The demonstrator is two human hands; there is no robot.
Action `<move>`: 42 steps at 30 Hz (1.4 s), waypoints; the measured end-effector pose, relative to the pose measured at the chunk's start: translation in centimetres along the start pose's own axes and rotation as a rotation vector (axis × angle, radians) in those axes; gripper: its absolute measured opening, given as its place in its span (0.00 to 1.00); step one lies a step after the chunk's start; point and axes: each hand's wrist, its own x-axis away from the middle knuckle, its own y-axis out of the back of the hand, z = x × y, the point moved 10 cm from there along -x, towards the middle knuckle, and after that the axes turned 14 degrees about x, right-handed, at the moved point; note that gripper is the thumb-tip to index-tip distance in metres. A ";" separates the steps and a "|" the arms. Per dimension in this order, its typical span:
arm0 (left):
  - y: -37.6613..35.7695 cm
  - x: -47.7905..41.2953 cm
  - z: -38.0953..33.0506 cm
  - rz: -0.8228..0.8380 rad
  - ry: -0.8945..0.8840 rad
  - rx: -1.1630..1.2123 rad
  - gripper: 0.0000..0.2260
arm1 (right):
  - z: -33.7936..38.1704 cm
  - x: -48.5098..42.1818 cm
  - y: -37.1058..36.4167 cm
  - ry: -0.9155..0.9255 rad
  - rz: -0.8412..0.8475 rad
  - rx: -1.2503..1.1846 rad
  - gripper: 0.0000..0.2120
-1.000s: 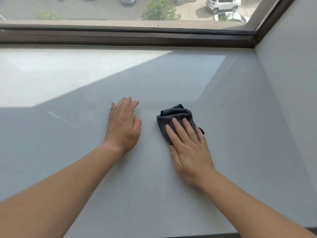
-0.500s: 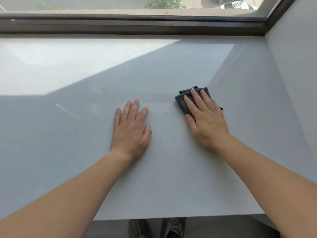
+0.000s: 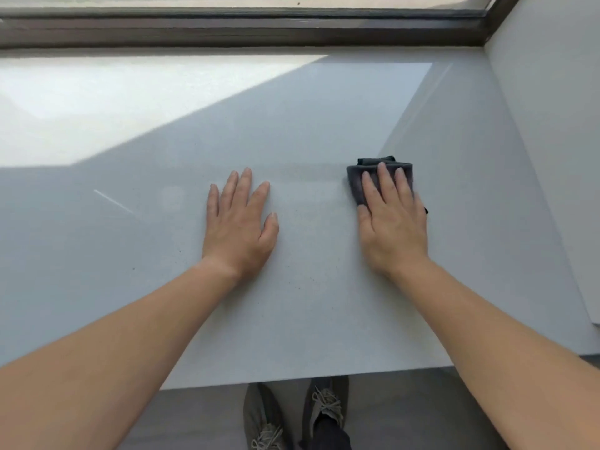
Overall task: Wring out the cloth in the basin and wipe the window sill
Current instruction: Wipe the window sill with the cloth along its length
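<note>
Your right hand (image 3: pixel 391 219) lies flat, fingers extended and close together, pressing down on the dark grey cloth (image 3: pixel 358 181). The cloth is folded into a small pad on the window sill (image 3: pixel 308 125), right of centre, and only its far and left edges show past your fingertips, with a small dark corner peeking out on the right side of your hand. Your left hand (image 3: pixel 238 222) is spread open, palm down, straight on the sill and holding nothing, well apart from the cloth on its left. A sunlit patch covers the far left of the sill; both hands sit in the shaded part. The dark window frame (image 3: pixel 243 29) runs along the far edge, and a pale wall (image 3: pixel 552 108) rises on the right. Past the sill's near edge, your shoes (image 3: pixel 324 407) stand on the floor.
</note>
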 end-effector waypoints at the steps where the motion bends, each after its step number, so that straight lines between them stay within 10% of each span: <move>1: 0.1 0.0 -0.2 0.001 -0.011 0.029 0.28 | 0.6 0.9 0.0 -0.009 -0.012 0.001 0.28; 8: -0.6 5.4 -3.0 0.014 -0.143 0.119 0.25 | 7.0 14.9 -1.6 0.468 -0.080 0.090 0.27; 15: -2.3 7.0 -3.4 0.100 -0.178 0.052 0.27 | -1.4 9.0 -1.2 -0.050 -0.039 0.062 0.30; 22: -2.2 7.1 -3.7 0.088 -0.162 0.038 0.25 | 5.3 17.7 -2.3 0.424 -0.068 0.143 0.28; 29: -2.3 7.0 -3.7 0.059 -0.123 0.059 0.24 | -1.3 15.2 -2.0 0.007 -0.086 0.129 0.29; 36: -4.5 4.8 -8.6 0.060 -0.161 0.132 0.25 | -1.6 16.5 -2.3 0.453 -0.113 0.169 0.27; 42: -6.6 2.2 -8.3 0.078 0.012 0.016 0.28 | -11.5 7.4 -1.6 -0.068 -0.042 0.105 0.31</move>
